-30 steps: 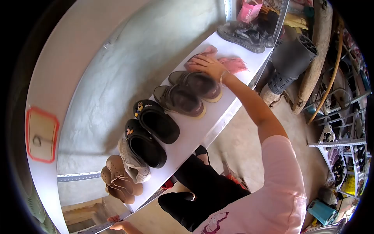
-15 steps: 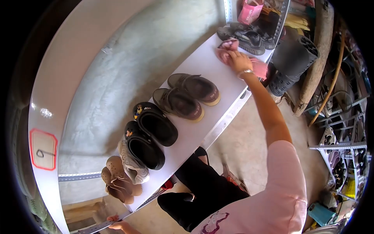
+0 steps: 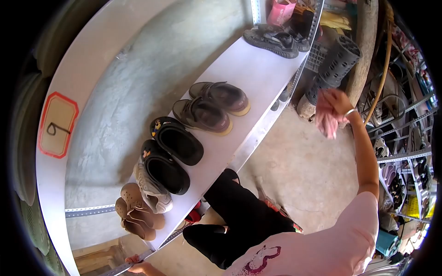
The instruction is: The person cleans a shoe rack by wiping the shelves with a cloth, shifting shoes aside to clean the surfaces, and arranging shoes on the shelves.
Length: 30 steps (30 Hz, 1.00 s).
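A pink cloth (image 3: 326,120) hangs bunched from my right hand (image 3: 337,102), in the air beyond the shelf's front edge. My left hand (image 3: 138,265), at the lower left, has its fingers wrapped round the metal shelf frame (image 3: 123,268). On the white shelf (image 3: 258,69) stand brown-grey shoes (image 3: 202,116), black clogs (image 3: 166,170) with small charms, a pale sneaker (image 3: 151,188) and tan shoes (image 3: 140,216). Dark grey sneakers (image 3: 274,41) are at the shelf's far end.
A label (image 3: 58,125) with a handwritten mark is on the white board at left. Behind the far sneakers is a pink bag (image 3: 281,11). Perforated dark cylinders (image 3: 338,62) and a wooden log (image 3: 366,46) stand at upper right. Shoe racks (image 3: 405,156) line the right side.
My right hand has wiped along the shelf towards the dark sneakers, then come off it to the right with the cloth. My left hand stays at the frame. The view has shifted slightly.
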Motion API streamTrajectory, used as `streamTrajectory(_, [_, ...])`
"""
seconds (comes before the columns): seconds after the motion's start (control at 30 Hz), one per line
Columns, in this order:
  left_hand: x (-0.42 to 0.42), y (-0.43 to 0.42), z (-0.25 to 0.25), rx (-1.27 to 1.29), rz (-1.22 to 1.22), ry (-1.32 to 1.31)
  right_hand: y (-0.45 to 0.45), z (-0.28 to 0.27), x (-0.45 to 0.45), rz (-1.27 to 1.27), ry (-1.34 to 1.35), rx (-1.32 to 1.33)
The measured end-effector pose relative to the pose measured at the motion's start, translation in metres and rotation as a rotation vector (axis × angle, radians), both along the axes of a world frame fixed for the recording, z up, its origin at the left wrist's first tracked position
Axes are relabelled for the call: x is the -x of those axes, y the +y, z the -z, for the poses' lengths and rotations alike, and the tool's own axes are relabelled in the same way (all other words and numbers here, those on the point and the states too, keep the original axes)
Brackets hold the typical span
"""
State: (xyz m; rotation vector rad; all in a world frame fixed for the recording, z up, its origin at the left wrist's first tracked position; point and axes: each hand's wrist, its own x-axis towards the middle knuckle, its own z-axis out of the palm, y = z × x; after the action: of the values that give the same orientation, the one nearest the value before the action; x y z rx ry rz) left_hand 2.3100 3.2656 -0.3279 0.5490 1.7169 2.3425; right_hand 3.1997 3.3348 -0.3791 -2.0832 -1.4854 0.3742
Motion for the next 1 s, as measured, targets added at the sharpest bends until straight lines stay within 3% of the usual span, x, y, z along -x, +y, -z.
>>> streamTrajectory(0.07, [0.005, 0.001, 0.003, -0.005, -0.005, -0.006, 0.033, -0.033, 0.019, 0.073, 0.227, -0.311])
streamTrajectory(0.17, [0.01, -0.001, 0.006, -0.002, -0.025, 0.002, 0.096, -0.053, 0.056, -0.213, 0.546, -0.654])
streamTrajectory(0.2, [0.011, -0.002, 0.006, 0.005, -0.031, 0.009, 0.116, -0.054, 0.063, -0.25, 0.055, -0.664])
streamTrajectory(0.23, [0.012, -0.003, 0.006, 0.002, -0.037, 0.015, 0.145, -0.018, 0.058, -0.164, -0.281, -0.584])
streamTrajectory(0.27, [0.012, -0.001, 0.005, -0.011, -0.02, 0.014, 0.147, -0.029, 0.089, -0.2, 0.027, -0.195])
streamTrajectory(0.3, [0.011, 0.0, 0.007, -0.025, -0.005, 0.012, 0.192, 0.019, 0.078, -0.512, -0.099, -0.18])
streamTrajectory(0.33, [0.01, 0.0, 0.005, -0.029, -0.014, 0.019, 0.181, 0.03, 0.117, -0.217, -0.611, -0.003])
streamTrajectory(0.47, [0.019, 0.0, 0.01, -0.046, -0.03, -0.043, 0.27, 0.057, 0.132, -0.002, -0.419, -0.066])
streamTrajectory(0.57, [0.007, 0.004, 0.002, -0.04, -0.09, -0.051, 0.3, 0.042, 0.155, -0.099, -0.451, 0.039])
streamTrajectory(0.63, [-0.002, 0.009, -0.001, -0.028, -0.18, -0.069, 0.325, 0.059, 0.16, -0.194, -0.503, -0.057])
streamTrajectory(0.7, [-0.001, 0.006, 0.0, -0.015, -0.173, -0.048, 0.31, 0.033, 0.184, -0.334, -0.41, -0.028])
streamTrajectory(0.73, [0.01, 0.001, 0.005, 0.005, -0.105, -0.027, 0.313, 0.046, 0.188, -0.378, -0.44, -0.174])
streamTrajectory(0.83, [0.009, -0.001, 0.004, -0.007, -0.059, -0.029, 0.292, 0.04, 0.194, -0.464, -0.443, -0.203])
streamTrajectory(0.87, [0.01, -0.002, 0.005, -0.003, -0.04, -0.021, 0.284, 0.045, 0.192, -0.465, -0.471, -0.341])
streamTrajectory(1.0, [0.01, -0.002, 0.007, -0.002, 0.004, -0.017, 0.239, 0.042, 0.173, -0.449, -0.474, -0.363])
